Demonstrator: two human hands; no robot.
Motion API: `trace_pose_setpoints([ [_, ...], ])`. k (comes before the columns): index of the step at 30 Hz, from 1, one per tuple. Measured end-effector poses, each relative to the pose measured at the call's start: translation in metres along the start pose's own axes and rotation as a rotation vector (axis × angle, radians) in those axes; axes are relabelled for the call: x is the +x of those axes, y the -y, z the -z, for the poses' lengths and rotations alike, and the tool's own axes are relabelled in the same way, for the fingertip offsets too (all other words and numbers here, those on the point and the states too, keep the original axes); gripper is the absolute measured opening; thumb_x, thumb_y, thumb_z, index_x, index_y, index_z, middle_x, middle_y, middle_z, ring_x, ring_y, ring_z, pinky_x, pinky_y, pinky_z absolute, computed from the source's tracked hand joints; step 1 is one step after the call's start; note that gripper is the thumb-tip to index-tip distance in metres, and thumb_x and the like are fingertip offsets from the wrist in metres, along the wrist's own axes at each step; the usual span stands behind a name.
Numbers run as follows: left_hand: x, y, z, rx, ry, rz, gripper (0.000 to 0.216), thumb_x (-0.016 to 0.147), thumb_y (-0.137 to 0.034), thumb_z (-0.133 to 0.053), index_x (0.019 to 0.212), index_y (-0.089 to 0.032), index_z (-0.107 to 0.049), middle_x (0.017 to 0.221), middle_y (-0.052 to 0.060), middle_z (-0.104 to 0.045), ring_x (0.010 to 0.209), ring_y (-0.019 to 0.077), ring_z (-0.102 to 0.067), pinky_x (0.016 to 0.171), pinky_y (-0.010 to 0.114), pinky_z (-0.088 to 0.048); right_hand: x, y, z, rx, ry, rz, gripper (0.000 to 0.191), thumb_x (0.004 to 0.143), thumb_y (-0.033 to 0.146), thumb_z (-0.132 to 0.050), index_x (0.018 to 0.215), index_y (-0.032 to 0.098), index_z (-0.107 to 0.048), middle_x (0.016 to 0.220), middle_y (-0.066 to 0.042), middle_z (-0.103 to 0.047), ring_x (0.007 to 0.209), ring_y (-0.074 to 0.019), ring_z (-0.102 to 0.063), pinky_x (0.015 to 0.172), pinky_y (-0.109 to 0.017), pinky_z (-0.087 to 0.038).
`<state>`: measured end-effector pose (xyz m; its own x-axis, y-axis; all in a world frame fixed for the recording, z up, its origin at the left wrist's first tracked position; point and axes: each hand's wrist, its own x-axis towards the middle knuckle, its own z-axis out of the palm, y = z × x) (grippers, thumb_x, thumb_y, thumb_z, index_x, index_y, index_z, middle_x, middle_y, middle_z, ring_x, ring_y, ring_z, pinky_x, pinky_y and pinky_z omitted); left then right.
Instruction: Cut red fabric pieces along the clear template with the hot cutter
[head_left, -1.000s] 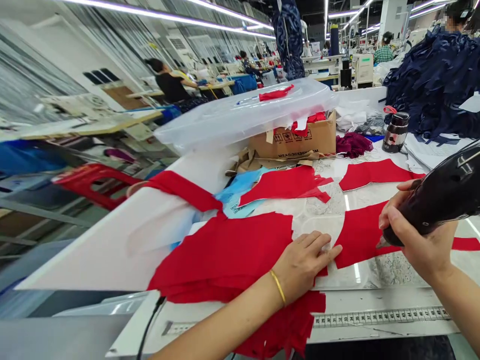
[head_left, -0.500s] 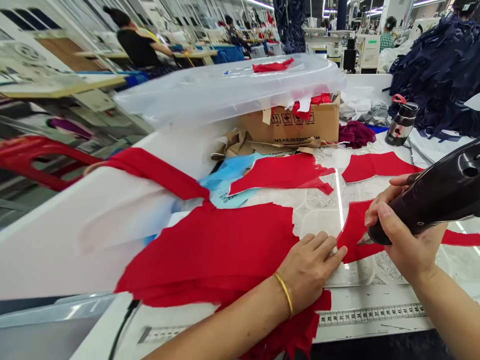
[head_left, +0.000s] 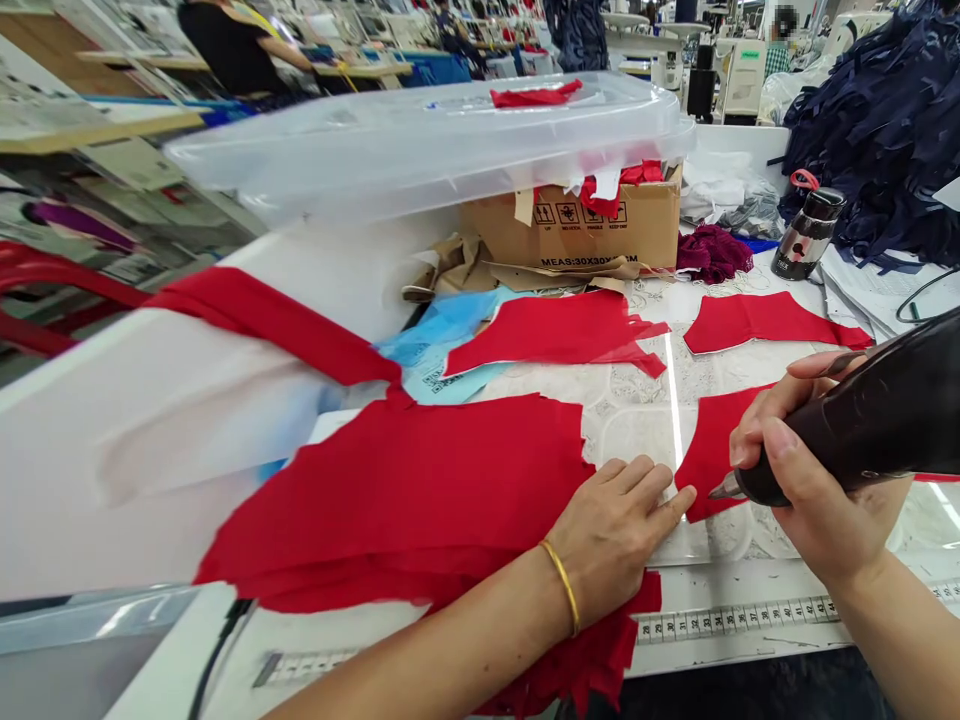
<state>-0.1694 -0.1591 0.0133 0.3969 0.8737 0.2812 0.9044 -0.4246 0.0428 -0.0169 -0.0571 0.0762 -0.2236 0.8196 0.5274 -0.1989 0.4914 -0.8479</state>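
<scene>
Garment workshop: worker in black (head_left: pixel 229 48) at bench (head_left: pixel 379 71), 10–11 o'clock; white machine (head_left: pixel 745 75), 1–2 o'clock; heaped navy cloth strips (head_left: pixel 874 130), 2 o'clock; cut red fabric (head_left: pixel 420 480), 7 o'clock; measuring tape (head_left: pixel 739 621), 4 o'clock.

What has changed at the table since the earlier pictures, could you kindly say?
The right hand has brought the black tool leftward over the red cloth beneath it, so its tip is nearer the left hand. Nothing was visibly let go. The left hand stayed on the red pile; the bottle stayed put.

wht tbl (head_left: pixel 739 588) w/ red pcs (head_left: pixel 420 480)
</scene>
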Motion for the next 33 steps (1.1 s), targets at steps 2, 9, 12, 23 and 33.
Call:
trace_pose_setpoints([
  [2, 0.0, 0.0, -0.005, 0.003, -0.036, 0.008, 0.044, 0.084, -0.007, -0.054, 0.126, -0.015, -0.059, 0.099, 0.01, -0.061, 0.088, 0.0247, -0.055, 0.071, 0.036, -0.045, -0.003, 0.0, 0.004, -0.019, 0.013, 0.0, 0.017, 0.082, 0.025, -0.07, 0.095, 0.027, -0.058, 0.075, 0.0, -0.056, 0.061, -0.0191, -0.062, 0.056, -0.039, -0.058],
  [9, 0.001, -0.001, -0.004, 0.015, -0.021, 0.019, 0.044, 0.083, -0.005, -0.049, 0.124, -0.017, -0.06, 0.093, 0.008, -0.06, 0.088, 0.0255, -0.054, 0.071, 0.036, -0.047, -0.014, -0.003, 0.008, -0.003, 0.115, -0.024, 0.026, 0.083, 0.021, -0.069, 0.106, 0.029, -0.059, 0.071, 0.002, -0.057, 0.059, -0.0193, -0.062, 0.056, -0.04, -0.058],
  [12, 0.002, -0.001, 0.002, 0.01, 0.01, 0.013, 0.044, 0.084, -0.003, -0.047, 0.124, -0.016, -0.06, 0.095, 0.009, -0.062, 0.089, 0.0253, -0.056, 0.072, 0.036, -0.049, -0.016, -0.003, 0.007, 0.007, 0.15, -0.034, 0.031, 0.084, 0.02, -0.069, 0.111, 0.028, -0.057, 0.069, 0.003, -0.058, 0.059, -0.0185, -0.061, 0.056, -0.039, -0.059],
  [23, 0.004, -0.001, 0.003, 0.001, -0.102, -0.005, 0.038, 0.087, -0.005, -0.047, 0.121, -0.014, -0.06, 0.087, 0.008, -0.06, 0.084, 0.0253, -0.057, 0.066, 0.035, -0.046, -0.02, -0.006, 0.003, 0.033, 0.164, -0.061, 0.034, 0.081, 0.019, -0.071, 0.108, 0.03, -0.053, 0.071, 0.004, -0.06, 0.057, -0.0178, -0.061, 0.057, -0.04, -0.06],
  [33, 0.002, -0.002, 0.0, 0.015, -0.187, -0.053, 0.033, 0.088, -0.005, -0.043, 0.114, -0.011, -0.062, 0.081, 0.007, -0.056, 0.078, 0.0232, -0.053, 0.063, 0.035, -0.043, 0.005, -0.004, -0.017, 0.094, -0.013, 0.028, 0.025, 0.081, 0.013, -0.063, 0.1, 0.027, -0.053, 0.068, 0.006, -0.053, 0.05, -0.0137, -0.056, 0.049, -0.032, -0.052],
])
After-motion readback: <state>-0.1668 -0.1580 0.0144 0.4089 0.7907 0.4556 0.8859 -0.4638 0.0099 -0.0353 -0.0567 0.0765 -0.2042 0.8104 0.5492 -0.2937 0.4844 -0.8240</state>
